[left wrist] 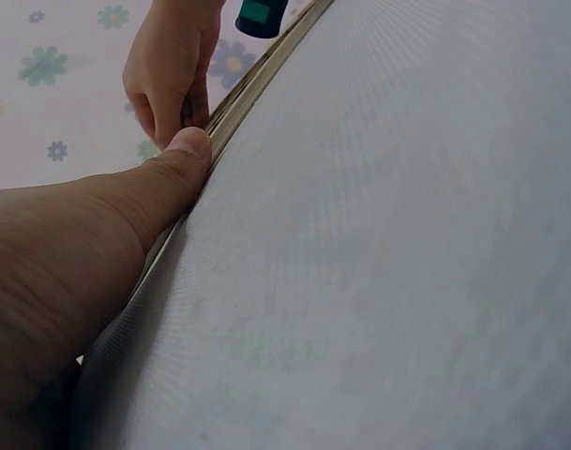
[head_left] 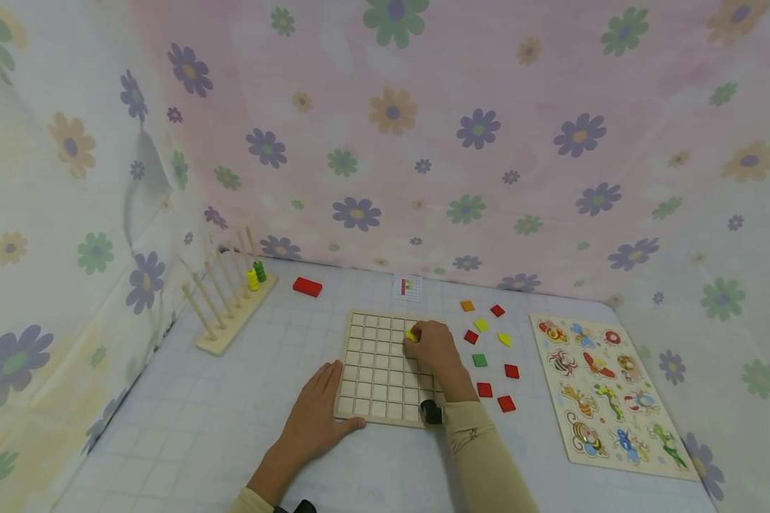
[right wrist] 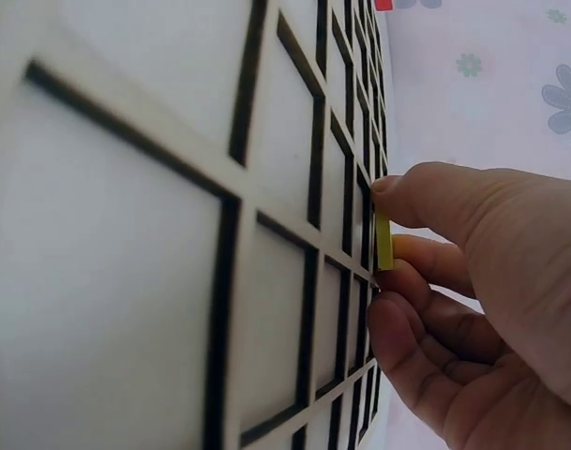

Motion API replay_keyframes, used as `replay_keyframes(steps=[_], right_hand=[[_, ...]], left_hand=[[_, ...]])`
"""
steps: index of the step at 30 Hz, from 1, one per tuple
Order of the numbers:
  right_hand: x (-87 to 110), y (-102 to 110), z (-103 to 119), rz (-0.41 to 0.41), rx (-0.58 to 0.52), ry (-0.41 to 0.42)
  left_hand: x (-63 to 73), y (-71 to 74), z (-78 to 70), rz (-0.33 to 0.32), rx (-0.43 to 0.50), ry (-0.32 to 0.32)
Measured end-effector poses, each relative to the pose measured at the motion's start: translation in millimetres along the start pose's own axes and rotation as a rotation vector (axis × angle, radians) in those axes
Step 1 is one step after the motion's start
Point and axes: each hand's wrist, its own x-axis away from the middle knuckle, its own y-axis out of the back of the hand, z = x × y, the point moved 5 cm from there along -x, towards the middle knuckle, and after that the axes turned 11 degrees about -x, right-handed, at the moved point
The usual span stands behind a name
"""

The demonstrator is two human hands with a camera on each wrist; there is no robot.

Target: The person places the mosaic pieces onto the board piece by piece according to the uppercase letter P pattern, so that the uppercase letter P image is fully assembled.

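Observation:
A wooden grid board [head_left: 362, 390] with square cells lies in the middle of the table. My right hand [head_left: 438, 355] is over its far right part and pinches a yellow tile [right wrist: 385, 246] between thumb and fingers. In the right wrist view the tile stands edge-on close against the grid; whether it sits in a cell I cannot tell. My left hand [head_left: 317, 415] rests at the board's near left corner, its fingers extended along the left side and its thumb [left wrist: 187, 155] touching the near edge.
Loose red, yellow, orange and green tiles, such as a green tile [head_left: 480, 360], lie right of the board. Farther right is an insect puzzle board [head_left: 577, 420]. A pattern card [head_left: 408, 288], a red block [head_left: 307, 286] and a peg rack [head_left: 231, 324] with rings stand behind and left.

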Motion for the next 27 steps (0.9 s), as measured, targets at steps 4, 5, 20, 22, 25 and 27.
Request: replay_keyframes(steps=[4,5,20,22,25,27], right_hand=[[0.4,0.5,0.7,0.009,0.000,-0.006],[0.2,0.6,0.5,0.007,-0.004,-0.009],[2.4,3.3,0.7,-0.047,-0.078,0.006],[2.0,3.0,0.6,-0.046,-0.089,-0.004],[1.2,2.7,0.3,-0.041,-0.088,-0.007],[0.7,2.8,0.1,-0.035,-0.079,0.002]], left_hand=[[-0.9,-0.1,-0.4,0.002,-0.001,-0.002],[-0.7,0.0,-0.5,0.002,0.000,-0.002],[-1.1,-0.6,-0.2,-0.004,-0.014,-0.005],[-1.4,-2.0,0.7,-0.006,-0.020,-0.006],[-1.6,-3.5,1.6,-0.008,-0.024,-0.008],[-1.7,-3.9,1.9,-0.007,-0.023,-0.008]])
